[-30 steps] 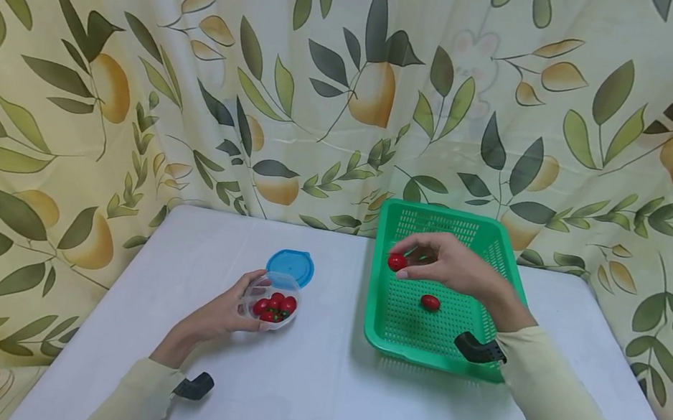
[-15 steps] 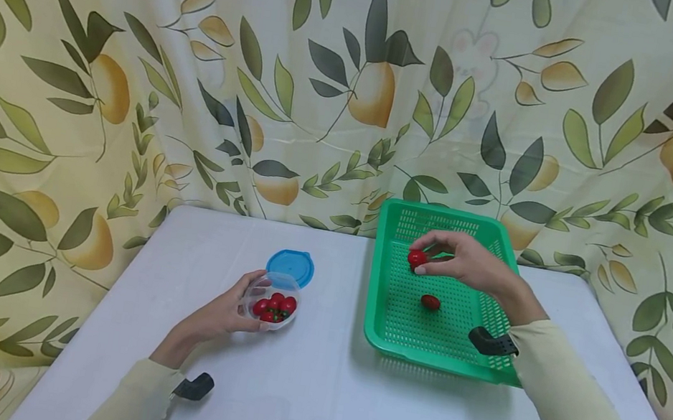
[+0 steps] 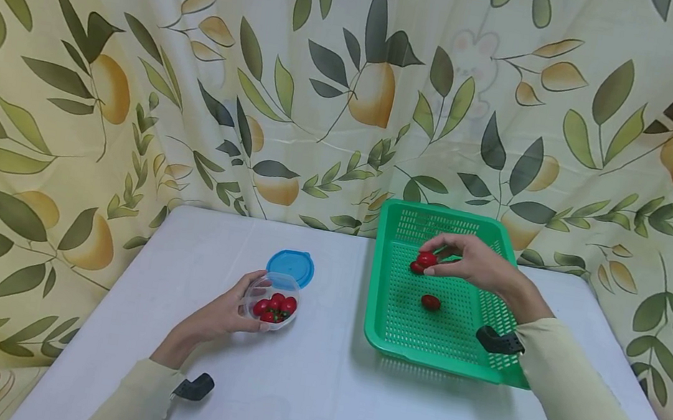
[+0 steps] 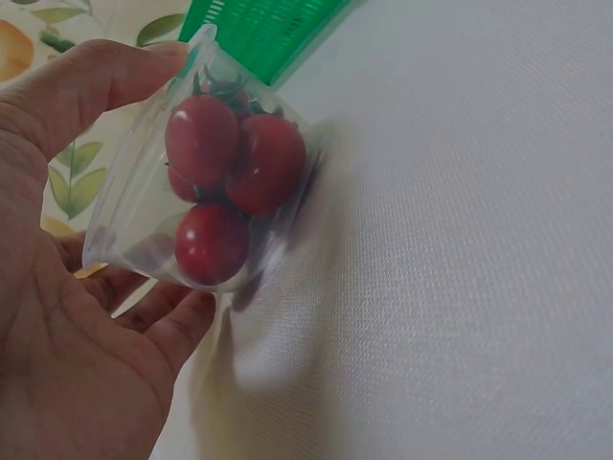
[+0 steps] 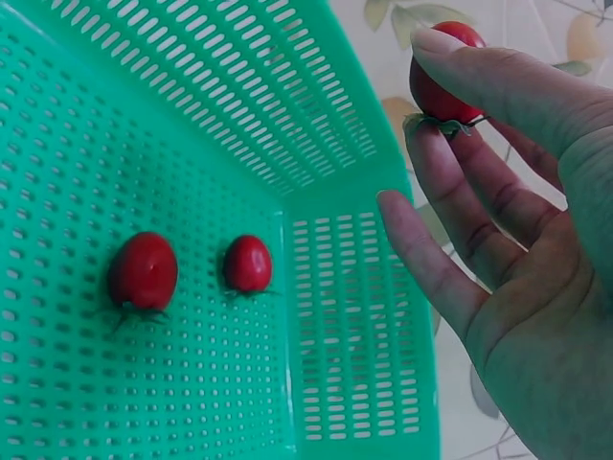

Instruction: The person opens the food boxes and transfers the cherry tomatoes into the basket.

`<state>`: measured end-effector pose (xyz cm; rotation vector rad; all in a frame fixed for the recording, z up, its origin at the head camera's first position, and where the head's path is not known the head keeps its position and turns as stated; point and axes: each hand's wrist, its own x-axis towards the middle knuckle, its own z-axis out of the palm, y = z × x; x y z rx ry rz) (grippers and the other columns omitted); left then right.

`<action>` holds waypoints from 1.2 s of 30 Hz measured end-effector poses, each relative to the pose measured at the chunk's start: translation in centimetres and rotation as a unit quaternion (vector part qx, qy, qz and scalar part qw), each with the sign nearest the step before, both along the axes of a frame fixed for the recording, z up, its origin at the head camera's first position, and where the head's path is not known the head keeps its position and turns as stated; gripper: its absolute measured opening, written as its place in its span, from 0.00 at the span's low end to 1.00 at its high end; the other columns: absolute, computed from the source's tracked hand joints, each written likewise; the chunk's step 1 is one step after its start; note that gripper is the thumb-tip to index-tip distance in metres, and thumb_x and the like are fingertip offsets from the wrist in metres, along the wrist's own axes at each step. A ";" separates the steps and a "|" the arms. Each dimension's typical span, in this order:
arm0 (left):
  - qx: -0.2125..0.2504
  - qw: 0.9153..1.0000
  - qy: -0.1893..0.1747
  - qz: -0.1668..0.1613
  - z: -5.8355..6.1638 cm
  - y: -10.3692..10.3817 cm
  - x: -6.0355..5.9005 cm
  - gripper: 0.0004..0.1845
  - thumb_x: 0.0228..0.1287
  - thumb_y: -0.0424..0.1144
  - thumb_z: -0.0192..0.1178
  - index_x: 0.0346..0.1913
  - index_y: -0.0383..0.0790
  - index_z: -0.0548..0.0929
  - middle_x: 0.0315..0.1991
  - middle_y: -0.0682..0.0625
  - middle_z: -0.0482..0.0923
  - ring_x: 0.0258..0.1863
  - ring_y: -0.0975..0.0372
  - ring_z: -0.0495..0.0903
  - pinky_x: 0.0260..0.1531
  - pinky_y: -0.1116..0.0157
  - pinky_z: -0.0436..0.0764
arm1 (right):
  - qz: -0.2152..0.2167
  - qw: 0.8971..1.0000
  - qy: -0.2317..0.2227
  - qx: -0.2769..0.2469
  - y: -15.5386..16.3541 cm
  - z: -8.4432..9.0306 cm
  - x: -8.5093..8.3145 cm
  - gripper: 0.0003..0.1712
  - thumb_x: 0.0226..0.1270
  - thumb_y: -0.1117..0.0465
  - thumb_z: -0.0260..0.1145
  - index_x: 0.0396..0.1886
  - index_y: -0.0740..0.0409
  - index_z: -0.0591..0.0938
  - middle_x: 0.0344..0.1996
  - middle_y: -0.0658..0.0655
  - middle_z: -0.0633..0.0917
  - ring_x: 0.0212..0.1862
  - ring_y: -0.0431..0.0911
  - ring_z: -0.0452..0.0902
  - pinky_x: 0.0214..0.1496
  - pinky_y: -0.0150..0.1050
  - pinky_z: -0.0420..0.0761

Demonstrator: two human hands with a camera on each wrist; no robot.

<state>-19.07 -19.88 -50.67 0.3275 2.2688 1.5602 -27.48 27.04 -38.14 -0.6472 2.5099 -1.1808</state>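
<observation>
My left hand [image 3: 224, 308] grips a small clear plastic tub [image 3: 253, 293] standing on the table at left. Several red cherry tomatoes [image 4: 212, 243] with green stems sit in the tub, seen through its wall in the left wrist view. Thumb and fingertips of my right hand [image 3: 477, 266] pinch another cherry tomato [image 5: 443, 84], held up over the green basket [image 3: 377, 296]. Two more lie apart on the basket floor: one cherry tomato [image 3: 416, 268] just under the pinched one, partly covered by it in the head view, and a second tomato [image 3: 430, 302] nearer the front.
Behind the tub lies a round blue lid [image 3: 291, 267], flat on the white table [image 3: 296, 393]. The perforated basket has raised walls and stands at the back right. A curtain [image 3: 353, 96] with leaves and fruit hangs along the table's back edge.
My right hand has moved right over the basket with its cherry tomato. A tomato on the basket floor, hidden by that hand before, now shows below it. The left hand and tub stay put.
</observation>
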 end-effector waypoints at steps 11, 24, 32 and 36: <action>-0.001 1.000 0.001 0.002 0.3 0.1 0.2 0.55 0.55 0.42 0.77 0.79 0.53 0.51 0.78 0.48 0.58 0.79 0.48 0.52 0.71 0.34 0.58 | -0.008 1.000 0.005 0.010 0.6 0.2 0.2 0.23 0.62 0.56 0.76 0.57 0.54 0.84 0.54 0.58 0.85 0.59 0.54 0.75 0.57 0.44 0.78; 0.000 1.000 0.002 -0.001 0.2 0.1 0.1 0.55 0.56 0.43 0.76 0.80 0.51 0.50 0.78 0.48 0.57 0.79 0.48 0.51 0.71 0.33 0.56 | 0.016 0.999 0.043 0.018 -1.7 1.3 0.9 0.21 0.65 0.54 0.74 0.56 0.50 0.84 0.55 0.52 0.86 0.63 0.53 0.76 0.62 0.50 0.77; 0.000 1.000 0.003 -0.002 0.1 0.0 0.1 0.55 0.56 0.43 0.76 0.80 0.53 0.50 0.78 0.48 0.57 0.80 0.48 0.51 0.71 0.34 0.56 | 0.057 0.998 0.026 -0.004 -5.2 1.7 1.2 0.23 0.64 0.53 0.75 0.57 0.54 0.84 0.54 0.53 0.86 0.61 0.53 0.79 0.65 0.58 0.75; 0.001 1.000 0.002 0.000 0.1 0.0 0.1 0.55 0.56 0.42 0.76 0.80 0.53 0.51 0.78 0.49 0.57 0.79 0.49 0.51 0.71 0.34 0.57 | 0.080 0.997 0.006 -0.020 -7.1 1.9 1.3 0.23 0.64 0.55 0.75 0.58 0.53 0.84 0.56 0.56 0.86 0.61 0.55 0.80 0.66 0.55 0.76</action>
